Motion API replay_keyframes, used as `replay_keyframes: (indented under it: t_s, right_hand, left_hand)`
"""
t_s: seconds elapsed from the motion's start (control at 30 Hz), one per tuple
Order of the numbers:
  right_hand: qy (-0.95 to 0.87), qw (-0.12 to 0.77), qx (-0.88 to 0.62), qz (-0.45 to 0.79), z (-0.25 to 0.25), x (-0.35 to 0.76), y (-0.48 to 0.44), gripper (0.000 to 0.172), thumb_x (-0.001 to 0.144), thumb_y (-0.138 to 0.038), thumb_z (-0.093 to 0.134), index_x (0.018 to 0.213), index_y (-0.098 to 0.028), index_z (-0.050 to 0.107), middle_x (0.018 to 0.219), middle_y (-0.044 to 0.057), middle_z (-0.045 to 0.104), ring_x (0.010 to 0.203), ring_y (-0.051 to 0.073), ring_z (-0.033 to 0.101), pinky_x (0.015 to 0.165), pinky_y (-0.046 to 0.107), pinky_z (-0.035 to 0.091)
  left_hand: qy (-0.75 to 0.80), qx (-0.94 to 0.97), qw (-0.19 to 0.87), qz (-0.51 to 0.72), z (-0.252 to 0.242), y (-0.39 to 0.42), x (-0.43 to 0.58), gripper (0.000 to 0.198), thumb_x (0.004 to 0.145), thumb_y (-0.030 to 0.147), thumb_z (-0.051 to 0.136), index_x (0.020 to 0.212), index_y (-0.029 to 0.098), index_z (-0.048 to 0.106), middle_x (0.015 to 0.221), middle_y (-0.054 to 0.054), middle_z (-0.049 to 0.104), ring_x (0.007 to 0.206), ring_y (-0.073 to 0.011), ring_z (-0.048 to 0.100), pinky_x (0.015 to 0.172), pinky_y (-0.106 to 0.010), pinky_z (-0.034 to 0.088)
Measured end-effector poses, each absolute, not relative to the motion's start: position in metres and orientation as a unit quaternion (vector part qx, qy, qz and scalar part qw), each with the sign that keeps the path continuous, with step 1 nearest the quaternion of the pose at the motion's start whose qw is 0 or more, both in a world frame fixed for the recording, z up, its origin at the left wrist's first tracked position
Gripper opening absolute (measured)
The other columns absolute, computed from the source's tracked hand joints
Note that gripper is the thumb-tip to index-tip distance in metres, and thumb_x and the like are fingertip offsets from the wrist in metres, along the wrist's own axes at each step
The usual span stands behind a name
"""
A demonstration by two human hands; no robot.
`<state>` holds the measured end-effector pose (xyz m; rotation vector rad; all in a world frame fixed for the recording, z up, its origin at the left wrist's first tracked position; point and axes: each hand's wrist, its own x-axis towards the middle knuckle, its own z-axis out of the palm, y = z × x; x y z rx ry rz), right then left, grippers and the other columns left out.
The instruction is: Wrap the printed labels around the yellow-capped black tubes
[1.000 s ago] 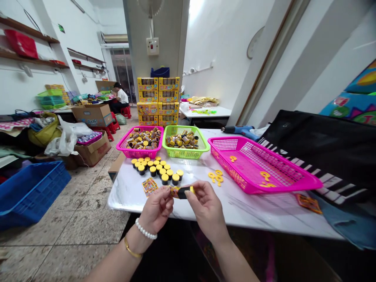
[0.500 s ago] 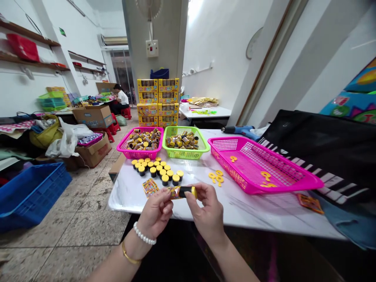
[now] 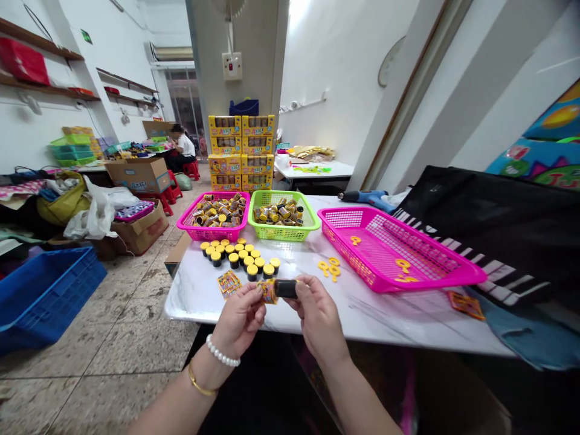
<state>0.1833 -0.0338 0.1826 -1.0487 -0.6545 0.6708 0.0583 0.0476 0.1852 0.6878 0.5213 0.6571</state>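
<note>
My left hand (image 3: 240, 317), with a pearl bracelet and a gold bangle at the wrist, pinches a colourful printed sleeve (image 3: 268, 292). Between my hands a small black bottle (image 3: 285, 289) lies sideways, its left end meeting the sleeve. I cannot tell how far the sleeve goes over it. The fingers of my right hand (image 3: 321, 317) close on the bottle's right end and hide it. Just beyond, several black bottles with yellow caps (image 3: 252, 272) stand upright in a group. A few printed sleeves (image 3: 228, 281) lie flat on the white table (image 3: 199, 296) left of the held one.
A pink basket (image 3: 212, 233) and a green basket (image 3: 283, 233) hold many labelled bottles. Yellow ring-shaped pieces (image 3: 334, 270) lie beside a larger pink basket (image 3: 389, 285) containing a few more. Behind it is a blue heat gun (image 3: 367, 198). Yellow boxes (image 3: 240, 154) are stacked beyond the table.
My right fingers have shifted over the bottle's right end, covering the yellow cap seen before. The sleeve and bottle stay between my hands. The whole view has shifted slightly.
</note>
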Motion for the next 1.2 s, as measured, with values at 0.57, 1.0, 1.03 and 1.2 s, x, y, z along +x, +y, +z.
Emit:
replay_keyframes:
  t_s: [0.57,1.0,1.03,1.2]
  right_hand:
    - [-0.419,0.67,-0.586,0.178,0.171,0.181,-0.04,0.028,0.092,-0.047,0.061,0.095,-0.022,0.049,0.07,-0.003,0.057,0.059,0.012,0.053,0.054,0.021,0.043]
    - [-0.414,0.759,-0.455,0.213,0.193,0.179,-0.048,0.024,0.08,-0.034,0.079,0.098,-0.023,0.066,0.097,0.003,0.066,0.087,0.017,0.064,0.077,0.028,0.055]
    - [-0.431,0.752,-0.446,0.223,0.193,0.177,-0.048,0.024,0.08,-0.032,0.08,0.099,-0.024,0.068,0.099,0.003,0.065,0.089,0.017,0.064,0.078,0.027,0.055]
    - [-0.534,0.677,-0.46,0.213,0.182,0.167,-0.042,0.023,0.078,-0.025,0.081,0.099,-0.028,0.071,0.101,0.003,0.062,0.098,0.02,0.061,0.089,0.035,0.053]
  left_hand:
    - [0.264,0.332,0.853,0.304,0.171,0.043,0.052,0.046,0.059,0.039,0.091,0.078,0.015,0.057,0.046,0.01,0.042,0.036,-0.0008,0.028,0.032,-0.012,0.013]
    - [0.294,0.472,0.73,0.398,0.2,0.038,0.017,0.054,0.065,0.041,0.089,0.109,0.017,0.069,0.105,-0.008,0.065,0.076,-0.013,0.061,0.055,-0.02,0.05]
    - [0.274,0.483,0.741,0.378,0.202,0.039,0.015,0.055,0.066,0.041,0.088,0.111,0.017,0.068,0.105,-0.009,0.065,0.082,-0.0164,0.063,0.061,-0.024,0.054]
    - [0.204,0.504,0.787,0.292,0.195,0.043,0.011,0.043,0.071,0.036,0.085,0.103,0.013,0.068,0.084,-0.006,0.068,0.068,-0.014,0.063,0.064,-0.027,0.055]
